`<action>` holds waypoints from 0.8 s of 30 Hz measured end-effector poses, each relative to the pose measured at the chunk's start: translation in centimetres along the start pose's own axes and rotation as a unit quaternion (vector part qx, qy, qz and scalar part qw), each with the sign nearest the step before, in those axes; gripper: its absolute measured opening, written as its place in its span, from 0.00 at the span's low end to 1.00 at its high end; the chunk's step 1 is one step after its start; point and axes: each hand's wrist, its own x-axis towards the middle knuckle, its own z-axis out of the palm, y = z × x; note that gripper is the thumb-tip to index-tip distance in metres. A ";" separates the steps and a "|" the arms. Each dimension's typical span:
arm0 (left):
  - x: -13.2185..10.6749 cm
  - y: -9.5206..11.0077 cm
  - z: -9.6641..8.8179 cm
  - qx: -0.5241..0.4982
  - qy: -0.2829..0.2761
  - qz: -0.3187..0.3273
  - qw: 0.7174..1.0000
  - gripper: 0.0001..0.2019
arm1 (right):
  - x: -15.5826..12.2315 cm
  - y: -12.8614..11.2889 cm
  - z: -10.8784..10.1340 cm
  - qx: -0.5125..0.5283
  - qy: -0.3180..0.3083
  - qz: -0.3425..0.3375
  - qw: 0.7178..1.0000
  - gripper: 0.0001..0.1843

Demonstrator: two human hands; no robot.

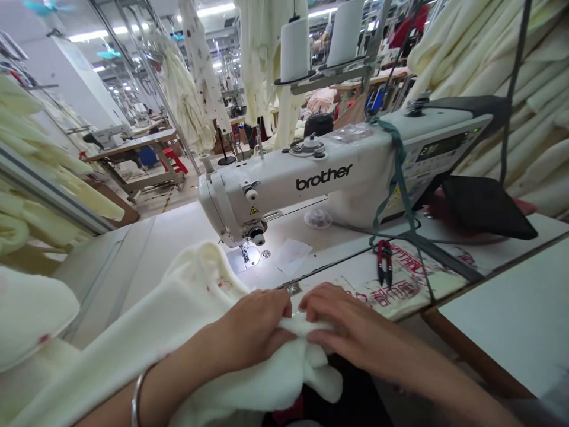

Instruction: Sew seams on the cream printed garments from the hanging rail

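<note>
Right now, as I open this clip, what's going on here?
A person sits or stands at a sewing machine, the left hand and right hand pinching a fold of white cloth by the table's front edge. More of the cloth stretches off to the left. None of it is under the presser foot. Red-handled snips lie to the right, untouched.

soft matt cloth [178,302] at 8 o'clock, kinda fleecy tbh, shiny metal bangle [136,398] 7:30ish, smooth semi-gloss sewing machine [368,160] towards 2, matt thread cones [294,50] up at 12, smooth low-sheen worktop [171,231] round 9
</note>
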 end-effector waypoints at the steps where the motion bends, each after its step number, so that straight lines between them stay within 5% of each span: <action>1: -0.2 -0.1 -0.3 -0.029 -0.001 -0.020 0.999 0.08 | 0.5 -0.1 -0.7 0.035 -0.026 0.014 0.999 0.02; 7: 0.3 -0.4 -1.7 -0.106 0.005 -0.036 0.994 0.15 | 3.1 -0.1 -2.7 0.113 -0.102 0.064 0.986 0.04; 12: 1.1 -0.5 -1.6 -0.140 0.004 -0.060 0.988 0.14 | 4.1 -0.4 -3.3 0.081 -0.105 0.072 0.989 0.03; 21: 0.5 0.7 -0.8 -0.192 0.083 -0.106 0.972 0.09 | 3.0 -0.1 -3.1 0.072 -0.053 0.051 0.995 0.04; 24: 0.5 1.0 -0.8 -0.204 0.101 -0.104 0.968 0.08 | 2.7 -0.2 -3.0 0.080 -0.053 0.045 0.994 0.13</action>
